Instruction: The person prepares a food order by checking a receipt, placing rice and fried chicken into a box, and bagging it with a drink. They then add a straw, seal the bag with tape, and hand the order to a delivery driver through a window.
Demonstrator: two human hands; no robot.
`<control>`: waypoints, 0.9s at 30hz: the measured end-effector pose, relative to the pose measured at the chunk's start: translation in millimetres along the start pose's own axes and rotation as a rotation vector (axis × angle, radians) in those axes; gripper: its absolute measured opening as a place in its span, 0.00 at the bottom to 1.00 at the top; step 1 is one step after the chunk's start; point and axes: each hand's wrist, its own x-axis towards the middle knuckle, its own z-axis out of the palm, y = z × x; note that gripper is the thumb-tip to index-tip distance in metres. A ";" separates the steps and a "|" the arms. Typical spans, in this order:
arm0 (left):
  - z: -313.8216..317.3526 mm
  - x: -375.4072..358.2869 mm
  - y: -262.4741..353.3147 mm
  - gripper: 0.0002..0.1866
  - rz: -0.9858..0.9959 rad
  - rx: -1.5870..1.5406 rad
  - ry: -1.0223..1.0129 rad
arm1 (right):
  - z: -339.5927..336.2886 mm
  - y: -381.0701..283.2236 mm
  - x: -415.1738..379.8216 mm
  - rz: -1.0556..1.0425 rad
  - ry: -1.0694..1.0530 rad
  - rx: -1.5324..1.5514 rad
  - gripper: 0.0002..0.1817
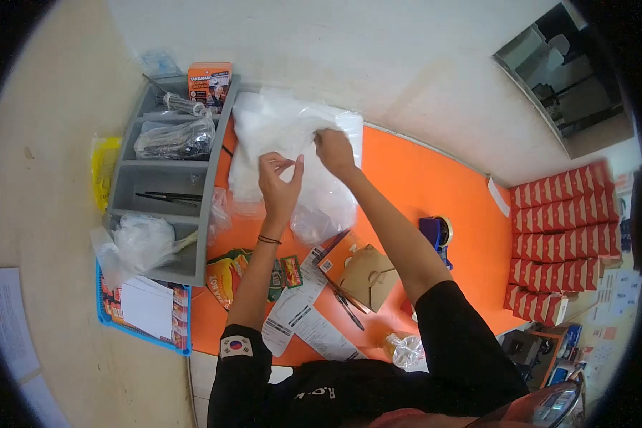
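Clear plastic bag [292, 153]: your left hand [279, 187] and right hand [333, 151] each pinch its edge, close together.

Both arms reach forward; left hand [281, 182] and right hand [334, 151] seemingly pinch, fingers bent.

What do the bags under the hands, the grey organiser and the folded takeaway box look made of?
Bags: thin, translucent white plastic film, crinkled and glossy. Grey organiser: likely matte moulded plastic, uniform colour. Takeaway box: brown kraft paperboard, dull, with folded flaps.
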 end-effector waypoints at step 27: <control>-31.4 -64.2 364.3 0.32 0.074 -0.148 -1.004 | -344.9 -65.2 -298.1 0.281 0.322 1.351 0.12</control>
